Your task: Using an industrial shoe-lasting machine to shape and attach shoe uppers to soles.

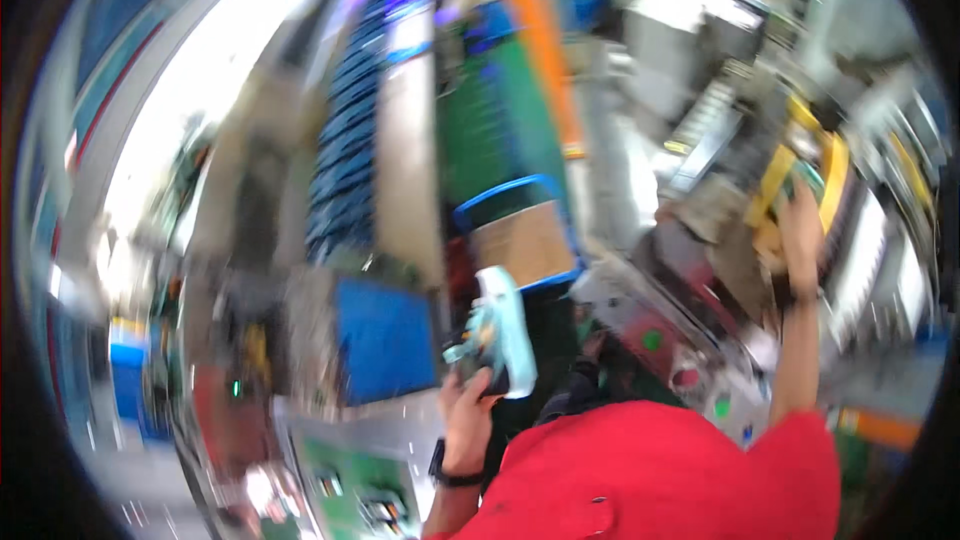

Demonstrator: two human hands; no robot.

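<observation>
While blurred, tool (500, 332) in left hand (468, 410).

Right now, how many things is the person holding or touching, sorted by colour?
Pale blue: 1, the plastic part in the left hand
Yellow: 1, the frame under the right hand
Total: 2

Motion blur is smearing the whole view. The left hand (468, 412) is gripping a pale blue tool (500, 332) whose kind is staying unclear. The right hand (800, 230) is covering part of a yellow part (775, 180), its fingers blurring beyond telling.
</observation>
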